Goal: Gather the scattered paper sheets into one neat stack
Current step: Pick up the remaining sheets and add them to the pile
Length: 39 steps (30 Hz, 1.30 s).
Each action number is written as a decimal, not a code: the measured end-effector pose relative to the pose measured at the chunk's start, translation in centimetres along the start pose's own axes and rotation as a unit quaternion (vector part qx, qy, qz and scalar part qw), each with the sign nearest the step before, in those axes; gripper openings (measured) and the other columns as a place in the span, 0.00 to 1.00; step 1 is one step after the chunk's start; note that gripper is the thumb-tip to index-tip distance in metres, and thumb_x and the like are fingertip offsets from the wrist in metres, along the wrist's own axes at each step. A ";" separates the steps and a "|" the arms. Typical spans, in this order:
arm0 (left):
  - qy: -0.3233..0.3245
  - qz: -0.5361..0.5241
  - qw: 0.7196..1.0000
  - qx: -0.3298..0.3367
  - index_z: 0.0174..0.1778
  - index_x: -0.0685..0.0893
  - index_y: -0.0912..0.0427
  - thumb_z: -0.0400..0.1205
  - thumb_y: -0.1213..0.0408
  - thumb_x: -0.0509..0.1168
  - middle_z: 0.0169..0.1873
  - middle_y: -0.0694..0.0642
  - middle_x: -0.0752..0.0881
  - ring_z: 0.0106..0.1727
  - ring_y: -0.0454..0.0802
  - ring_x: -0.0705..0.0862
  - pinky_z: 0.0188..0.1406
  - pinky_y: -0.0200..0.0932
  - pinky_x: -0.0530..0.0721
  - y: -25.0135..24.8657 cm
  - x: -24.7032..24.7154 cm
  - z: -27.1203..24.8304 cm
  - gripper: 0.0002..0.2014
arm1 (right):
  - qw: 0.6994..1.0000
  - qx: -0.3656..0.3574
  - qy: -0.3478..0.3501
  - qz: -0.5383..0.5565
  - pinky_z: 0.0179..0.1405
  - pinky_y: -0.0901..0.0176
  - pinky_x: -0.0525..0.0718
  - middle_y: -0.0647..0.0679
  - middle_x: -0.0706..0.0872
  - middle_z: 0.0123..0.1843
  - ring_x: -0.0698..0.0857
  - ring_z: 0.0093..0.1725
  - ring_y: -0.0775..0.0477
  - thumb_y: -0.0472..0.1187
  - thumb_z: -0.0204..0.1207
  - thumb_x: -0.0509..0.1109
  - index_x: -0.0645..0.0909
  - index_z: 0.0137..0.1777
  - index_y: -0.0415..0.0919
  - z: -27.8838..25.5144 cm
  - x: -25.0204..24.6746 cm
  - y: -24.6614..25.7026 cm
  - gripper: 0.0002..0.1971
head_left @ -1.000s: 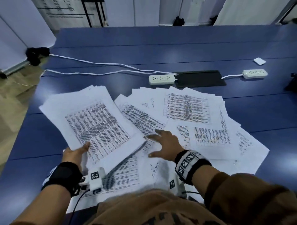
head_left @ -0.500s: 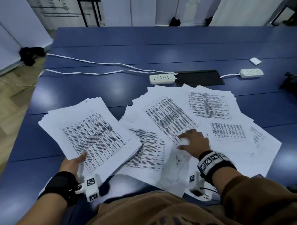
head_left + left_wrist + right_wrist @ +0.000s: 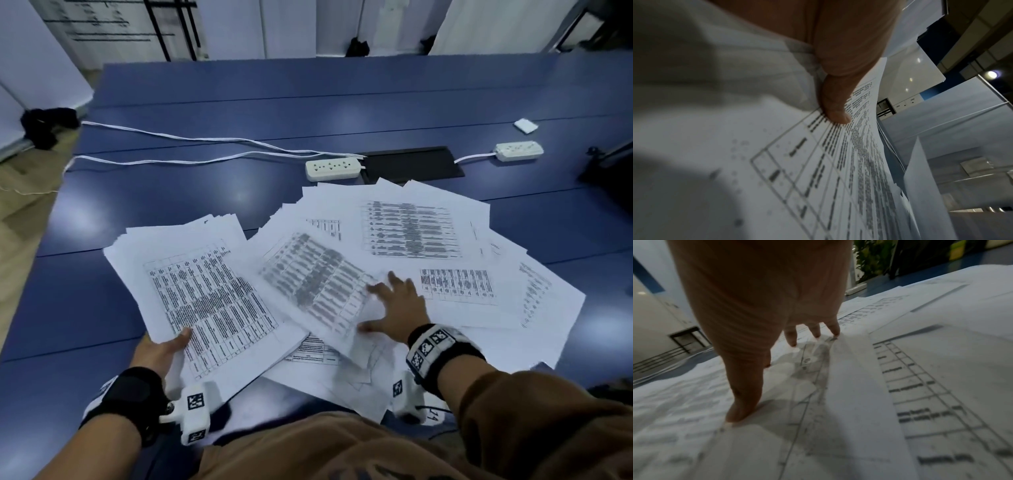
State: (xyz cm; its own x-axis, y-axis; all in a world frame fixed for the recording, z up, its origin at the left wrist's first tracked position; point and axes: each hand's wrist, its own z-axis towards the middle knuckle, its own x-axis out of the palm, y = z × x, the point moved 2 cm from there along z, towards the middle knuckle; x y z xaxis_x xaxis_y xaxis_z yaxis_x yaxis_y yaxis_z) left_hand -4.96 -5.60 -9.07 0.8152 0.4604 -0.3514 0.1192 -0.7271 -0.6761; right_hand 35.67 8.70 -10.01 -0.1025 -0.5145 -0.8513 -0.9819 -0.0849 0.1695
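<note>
White sheets printed with tables cover the near part of a blue table [image 3: 205, 192]. My left hand [image 3: 161, 349] grips a thick bundle of sheets [image 3: 205, 294] at its near edge, thumb on top [image 3: 836, 113], the bundle [image 3: 818, 178] raised off the table. My right hand [image 3: 394, 311] lies flat with spread fingers on the loose sheets [image 3: 411, 233], pressing the blurred top sheet [image 3: 315, 281] beside the bundle. In the right wrist view its straight fingertips [image 3: 813, 332] and thumb touch the paper [image 3: 920, 386].
Two white power strips [image 3: 332, 169] [image 3: 519, 150] with cables [image 3: 191, 138] and a black cable hatch [image 3: 411, 164] lie beyond the papers. A small white pad [image 3: 525, 125] sits at the far right. The table's left edge drops to a wooden floor.
My right hand has slid rightward across the loose sheets, shifting them. The left hand's bundle has drawn back to the left, apart from the spread.
</note>
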 end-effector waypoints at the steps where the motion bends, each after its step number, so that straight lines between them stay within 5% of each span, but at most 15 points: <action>1: 0.004 -0.001 1.000 0.004 0.73 0.72 0.65 0.77 0.58 0.73 0.69 0.66 0.79 0.67 0.68 0.78 0.67 0.64 0.74 0.0 0.0 -0.1 0.30 | 1.000 -0.014 -0.002 0.002 0.79 0.29 0.55 0.49 0.49 0.87 0.46 0.85 0.33 0.74 0.58 0.73 0.63 0.78 0.64 -0.3 0.1 0.5 0.47; 5: -0.004 -0.023 0.999 -0.034 0.74 0.70 0.62 0.77 0.55 0.73 0.70 0.64 0.78 0.66 0.69 0.77 0.48 0.56 0.80 0.3 -0.4 -0.3 0.32 | 0.995 -0.036 -0.057 0.076 0.70 0.43 0.73 0.50 0.73 0.73 0.69 0.75 0.42 0.70 0.59 0.77 0.81 0.60 0.56 -0.1 -1.4 0.9 0.32; 8: -0.023 -0.041 0.997 -0.065 0.75 0.68 0.63 0.78 0.55 0.71 0.71 0.65 0.76 0.66 0.71 0.77 0.33 0.49 0.77 0.7 -1.2 -0.7 0.33 | 0.991 0.007 -0.089 0.098 0.67 0.40 0.76 0.48 0.71 0.72 0.71 0.72 0.42 0.71 0.54 0.79 0.73 0.71 0.52 0.5 -2.3 0.2 0.46; 11: -0.040 -0.033 0.997 -0.060 0.77 0.67 0.63 0.78 0.55 0.72 0.72 0.65 0.76 0.67 0.71 0.76 0.40 0.52 0.79 1.2 -2.0 -0.5 0.34 | 0.998 0.004 -0.065 0.007 0.66 0.40 0.74 0.48 0.68 0.75 0.68 0.74 0.42 0.74 0.52 0.77 0.65 0.78 0.54 0.7 -1.9 0.6 0.54; 17: -0.048 0.005 0.998 -0.046 0.76 0.67 0.65 0.74 0.49 0.74 0.71 0.67 0.77 0.64 0.73 0.79 0.52 0.64 0.81 1.6 -1.6 -0.6 0.39 | 0.999 -0.033 -0.009 0.009 0.68 0.37 0.71 0.47 0.67 0.77 0.66 0.75 0.40 0.68 0.49 0.83 0.56 0.81 0.54 1.1 -1.5 3.2 0.61; 22: -0.027 -0.005 0.999 -0.016 0.76 0.69 0.67 0.79 0.60 0.72 0.73 0.64 0.76 0.71 0.68 0.75 0.68 0.65 0.74 1.2 -0.9 -1.2 0.32 | 0.992 -0.102 0.004 -0.073 0.68 0.32 0.72 0.49 0.60 0.81 0.62 0.78 0.39 0.67 0.50 0.83 0.46 0.84 0.53 1.9 -2.2 5.8 0.67; 27: -0.022 -0.019 1.000 -0.001 0.74 0.72 0.66 0.78 0.60 0.72 0.69 0.62 0.79 0.70 0.66 0.76 0.65 0.56 0.72 1.8 -1.2 -0.5 0.30 | 0.995 -0.068 0.030 -0.068 0.66 0.34 0.73 0.46 0.70 0.70 0.67 0.73 0.39 0.63 0.50 0.85 0.61 0.76 0.50 2.7 -2.7 7.1 0.55; 29: -0.017 -0.027 0.999 -0.003 0.73 0.73 0.65 0.78 0.60 0.73 0.65 0.59 0.80 0.68 0.66 0.77 0.66 0.59 0.74 2.0 -1.3 -0.3 0.29 | 0.997 -0.071 0.034 -0.025 0.66 0.35 0.76 0.46 0.75 0.66 0.73 0.68 0.40 0.59 0.58 0.83 0.69 0.72 0.51 2.8 -2.6 7.3 0.43; 32: -0.011 -0.055 0.998 -0.013 0.74 0.71 0.62 0.76 0.57 0.74 0.70 0.62 0.79 0.69 0.66 0.77 0.69 0.64 0.73 1.9 -1.4 -0.2 0.32 | 0.985 -0.075 0.001 0.157 0.53 0.42 0.87 0.51 0.84 0.45 0.84 0.41 0.45 0.45 0.70 0.78 0.80 0.52 0.50 2.1 -3.2 7.5 0.13; 34: -0.011 -0.072 0.997 -0.025 0.75 0.70 0.61 0.75 0.56 0.74 0.72 0.61 0.77 0.71 0.67 0.75 0.64 0.62 0.75 1.9 -1.6 -0.2 0.34 | 0.971 -0.065 -0.052 0.222 0.42 0.47 0.88 0.54 0.83 0.38 0.80 0.31 0.48 0.39 0.73 0.75 0.77 0.46 0.51 1.3 -5.3 7.2 0.09; 36: 0.000 -0.107 0.994 -0.030 0.77 0.69 0.58 0.71 0.54 0.77 0.75 0.59 0.75 0.71 0.64 0.75 0.53 0.56 0.74 1.5 -1.3 -0.3 0.39 | 0.949 -0.042 -0.122 0.288 0.35 0.52 0.84 0.51 0.87 0.48 0.82 0.34 0.48 0.38 0.76 0.74 0.81 0.53 0.48 0.4 -8.2 6.1 0.09; 39: 0.019 -0.127 0.991 -0.030 0.77 0.69 0.61 0.71 0.54 0.76 0.77 0.59 0.71 0.67 0.62 0.77 0.50 0.54 0.73 0.8 -0.2 -0.2 0.40 | 0.872 -0.031 -0.265 0.410 0.40 0.64 0.82 0.49 0.90 0.49 0.86 0.40 0.55 0.37 0.77 0.72 0.83 0.58 0.42 -1.4 -13.2 3.8 0.11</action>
State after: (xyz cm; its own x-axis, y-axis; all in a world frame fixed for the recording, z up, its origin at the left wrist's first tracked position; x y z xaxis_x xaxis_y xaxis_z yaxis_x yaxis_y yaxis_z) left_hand -4.93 -6.34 -9.41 0.7749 0.6143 -0.1491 0.3560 -0.6190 -0.7001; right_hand 33.54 13.95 2.53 -0.8417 0.0418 -0.5383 -0.5348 0.0724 0.8419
